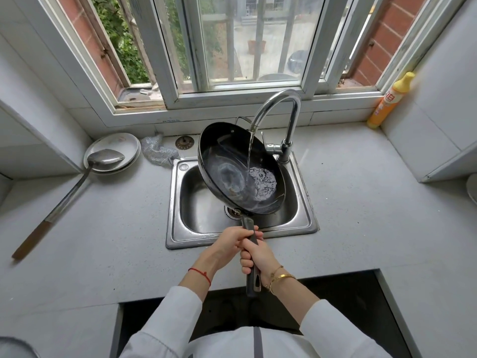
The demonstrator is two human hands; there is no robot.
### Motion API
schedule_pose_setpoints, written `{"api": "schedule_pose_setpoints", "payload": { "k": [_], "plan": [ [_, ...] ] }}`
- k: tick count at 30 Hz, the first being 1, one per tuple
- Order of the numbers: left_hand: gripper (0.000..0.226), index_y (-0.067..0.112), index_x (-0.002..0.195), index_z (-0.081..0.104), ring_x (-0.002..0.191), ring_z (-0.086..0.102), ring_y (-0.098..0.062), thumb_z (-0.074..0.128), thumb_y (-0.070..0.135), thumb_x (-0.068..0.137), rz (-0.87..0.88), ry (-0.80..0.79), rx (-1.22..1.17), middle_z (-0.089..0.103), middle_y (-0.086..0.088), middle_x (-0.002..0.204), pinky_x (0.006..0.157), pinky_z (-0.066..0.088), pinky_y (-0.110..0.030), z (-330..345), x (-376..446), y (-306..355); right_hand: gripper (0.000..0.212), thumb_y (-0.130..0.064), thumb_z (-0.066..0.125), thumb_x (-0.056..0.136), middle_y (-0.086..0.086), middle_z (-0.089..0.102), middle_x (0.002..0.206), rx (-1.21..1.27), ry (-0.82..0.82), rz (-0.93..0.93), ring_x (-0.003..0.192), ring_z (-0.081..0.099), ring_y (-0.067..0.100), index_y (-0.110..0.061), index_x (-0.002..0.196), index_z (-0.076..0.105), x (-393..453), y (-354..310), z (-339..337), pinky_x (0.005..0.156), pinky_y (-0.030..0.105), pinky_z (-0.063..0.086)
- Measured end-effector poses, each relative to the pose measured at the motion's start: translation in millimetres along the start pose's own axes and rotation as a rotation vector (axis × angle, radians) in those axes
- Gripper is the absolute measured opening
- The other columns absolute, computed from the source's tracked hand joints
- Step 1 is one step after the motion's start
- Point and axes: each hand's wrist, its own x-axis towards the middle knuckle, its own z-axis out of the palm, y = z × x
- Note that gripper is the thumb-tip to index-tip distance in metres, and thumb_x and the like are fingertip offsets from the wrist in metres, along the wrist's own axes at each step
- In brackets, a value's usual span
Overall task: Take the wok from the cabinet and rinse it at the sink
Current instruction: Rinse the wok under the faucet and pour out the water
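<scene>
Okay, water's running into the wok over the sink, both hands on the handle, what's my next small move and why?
Probably swirl the wok gently. The faucet stream lands only on the lower right side, where water pools, while the upper left wall looks barely wetted. With the left hand and right hand both gripping the handle, a slow roll seems easy.

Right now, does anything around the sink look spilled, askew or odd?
Nothing spilled. The wok is tilted under the running faucet, with water pooling at its low side above the sink. A loose drain strainer lies on the counter behind.
</scene>
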Motion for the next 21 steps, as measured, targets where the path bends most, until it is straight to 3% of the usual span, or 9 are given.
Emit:
{"api": "schedule_pose_setpoints", "payload": {
  "k": [5,10,17,21],
  "plan": [
    [0.02,0.002,0.105,0.057,0.038,0.048,-0.002,0.051,0.02,0.097,0.007,0.098,0.06,0.054,-0.004,0.067,0.045,0.039,-0.017,10.6,0.1,2.1,0.011,-0.016,0.048,0.095,0.0,0.037,0.047,-0.035,0.051,0.003,0.035,0.037,0.011,-0.01,0.086,0.046,-2.1,-4.2,7.2,0.035,0.021,0.035],
    [0.016,0.005,0.097,0.057,0.036,0.045,-0.002,0.054,0.021,0.096,0.018,0.125,0.096,0.052,0.003,0.055,0.04,0.037,-0.017,10.9,1.6,-0.5,0.015,-0.014,0.046,0.096,0.0,0.038,0.046,-0.032,0.052,0.012,0.034,0.037,0.011,-0.009,0.081,0.046,-3.5,-6.7,8.4,0.034,0.02,0.035],
    [0.018,0.006,0.097,0.058,0.037,0.045,-0.003,0.054,0.024,0.095,0.039,0.116,0.102,0.052,0.0,0.06,0.039,0.037,-0.017,9.4,-0.9,-1.3,0.011,-0.014,0.045,0.097,0.001,0.038,0.048,-0.023,0.056,-0.003,0.035,0.037,0.01,-0.008,0.088,0.048,-7.1,-9.6,10.9,0.034,0.02,0.035],
    [0.021,0.006,0.098,0.059,0.042,0.047,-0.007,0.054,0.025,0.095,0.033,0.092,0.105,0.055,-0.002,0.065,0.047,0.04,-0.022,0.9,-2.0,-9.2,0.01,-0.014,0.048,0.095,0.001,0.042,0.049,-0.03,0.034,-0.009,0.036,0.041,0.011,-0.006,0.09,0.049,-6.0,-1.3,11.1,0.035,0.021,0.038]
  ]
}}
